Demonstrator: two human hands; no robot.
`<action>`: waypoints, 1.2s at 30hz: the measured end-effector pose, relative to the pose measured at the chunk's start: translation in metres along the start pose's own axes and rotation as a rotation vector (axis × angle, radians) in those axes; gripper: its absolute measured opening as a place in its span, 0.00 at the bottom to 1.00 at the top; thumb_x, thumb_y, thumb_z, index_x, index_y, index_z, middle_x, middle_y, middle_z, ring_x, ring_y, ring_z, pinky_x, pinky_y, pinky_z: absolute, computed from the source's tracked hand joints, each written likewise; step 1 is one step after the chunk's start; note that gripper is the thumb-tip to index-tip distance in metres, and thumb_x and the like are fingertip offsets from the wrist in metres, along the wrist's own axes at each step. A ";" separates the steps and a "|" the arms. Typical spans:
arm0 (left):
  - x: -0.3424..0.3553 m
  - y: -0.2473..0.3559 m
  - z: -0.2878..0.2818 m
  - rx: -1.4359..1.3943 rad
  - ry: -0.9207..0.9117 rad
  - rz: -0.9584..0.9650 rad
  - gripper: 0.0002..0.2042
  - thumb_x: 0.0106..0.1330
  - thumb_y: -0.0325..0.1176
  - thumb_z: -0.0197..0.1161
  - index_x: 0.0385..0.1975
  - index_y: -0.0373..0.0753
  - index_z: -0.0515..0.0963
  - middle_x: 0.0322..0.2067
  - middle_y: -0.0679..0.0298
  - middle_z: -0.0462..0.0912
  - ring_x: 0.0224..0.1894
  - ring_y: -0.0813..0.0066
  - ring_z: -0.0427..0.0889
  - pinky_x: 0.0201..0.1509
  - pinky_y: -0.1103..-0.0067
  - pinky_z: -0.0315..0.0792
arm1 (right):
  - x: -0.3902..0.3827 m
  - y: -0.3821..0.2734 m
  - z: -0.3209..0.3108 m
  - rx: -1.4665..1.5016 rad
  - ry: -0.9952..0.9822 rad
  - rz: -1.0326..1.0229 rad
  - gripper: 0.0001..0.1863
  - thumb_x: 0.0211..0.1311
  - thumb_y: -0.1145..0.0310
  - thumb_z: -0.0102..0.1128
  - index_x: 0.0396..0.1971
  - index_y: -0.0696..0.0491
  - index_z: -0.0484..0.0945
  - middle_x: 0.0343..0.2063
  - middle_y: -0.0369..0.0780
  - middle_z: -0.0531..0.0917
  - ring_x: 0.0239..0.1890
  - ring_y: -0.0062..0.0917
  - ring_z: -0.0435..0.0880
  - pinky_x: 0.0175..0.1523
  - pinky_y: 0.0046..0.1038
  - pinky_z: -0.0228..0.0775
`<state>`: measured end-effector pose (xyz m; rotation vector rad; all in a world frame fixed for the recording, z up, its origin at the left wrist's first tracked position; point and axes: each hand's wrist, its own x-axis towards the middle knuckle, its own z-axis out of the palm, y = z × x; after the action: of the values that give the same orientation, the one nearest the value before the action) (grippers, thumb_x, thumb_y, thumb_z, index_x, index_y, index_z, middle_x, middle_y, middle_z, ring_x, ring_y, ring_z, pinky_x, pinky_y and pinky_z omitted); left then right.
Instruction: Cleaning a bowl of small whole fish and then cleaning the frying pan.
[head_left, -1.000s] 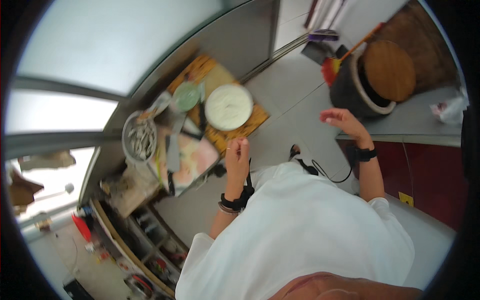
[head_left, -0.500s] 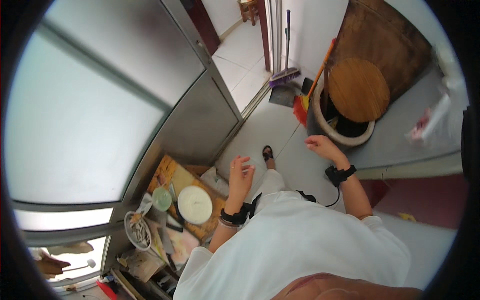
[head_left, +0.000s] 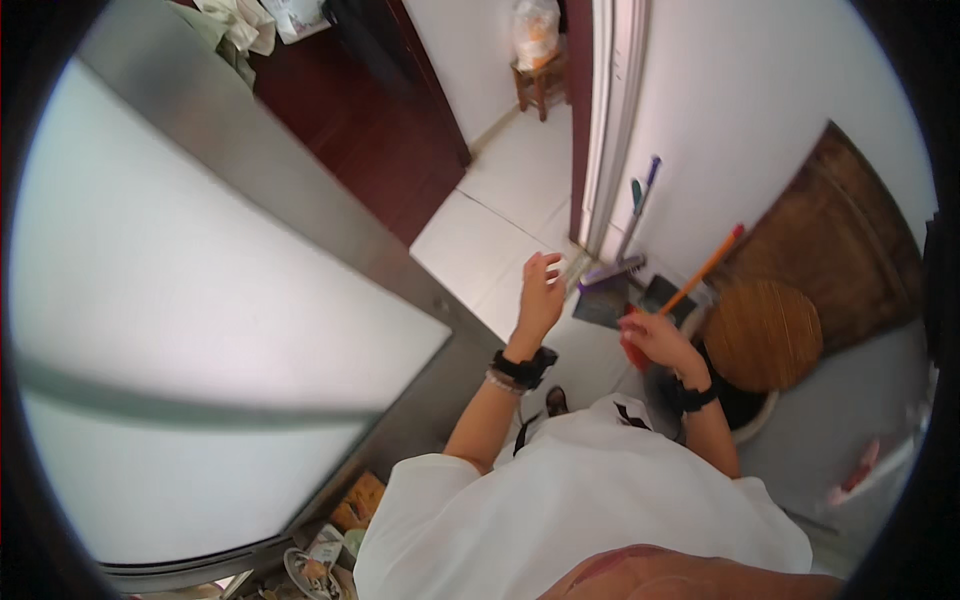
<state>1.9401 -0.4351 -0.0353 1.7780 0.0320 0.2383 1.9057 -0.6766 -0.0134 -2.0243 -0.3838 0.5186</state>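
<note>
White tiled floor (head_left: 500,230) below; left hand (head_left: 540,295) open, empty, raised; right hand (head_left: 655,338) open, empty, beside orange-handled broom (head_left: 700,275), round wooden lid (head_left: 765,335) just right.

My left hand (head_left: 540,290) is raised with loose, parted fingers and holds nothing, just left of the purple dustpan (head_left: 607,297) on the pale tiled floor (head_left: 500,215). My right hand (head_left: 655,338), also bare, hovers just right of the dustpan, in front of the orange broom handle (head_left: 705,270) and beside the round wooden lid (head_left: 765,335).
</note>
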 end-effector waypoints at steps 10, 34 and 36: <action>0.278 0.017 -0.046 0.049 0.498 0.164 0.15 0.57 0.27 0.59 0.46 0.36 0.72 0.40 0.60 0.76 0.39 0.74 0.77 0.44 0.80 0.71 | 0.201 -0.008 -0.044 0.146 -0.132 -0.118 0.13 0.59 0.73 0.53 0.42 0.62 0.74 0.32 0.41 0.81 0.34 0.21 0.78 0.42 0.22 0.69; 0.458 0.065 -0.627 0.522 1.443 0.232 0.37 0.58 0.53 0.59 0.59 0.29 0.59 0.52 0.43 0.69 0.53 0.55 0.71 0.55 0.69 0.68 | 0.630 -0.186 0.082 -0.064 -0.667 -0.506 0.10 0.62 0.68 0.47 0.36 0.58 0.74 0.33 0.46 0.79 0.38 0.39 0.76 0.43 0.34 0.67; 0.466 0.078 -0.625 0.587 1.319 0.313 0.30 0.64 0.47 0.55 0.58 0.30 0.61 0.51 0.46 0.70 0.54 0.58 0.71 0.54 0.71 0.70 | 0.666 -0.209 0.099 -0.075 -0.657 -0.574 0.10 0.61 0.68 0.47 0.36 0.58 0.74 0.32 0.46 0.79 0.37 0.39 0.76 0.42 0.34 0.67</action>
<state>2.2757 0.2204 0.2322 1.8675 0.8329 1.7258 2.4159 -0.1900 -0.0071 -1.6533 -1.3459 0.7937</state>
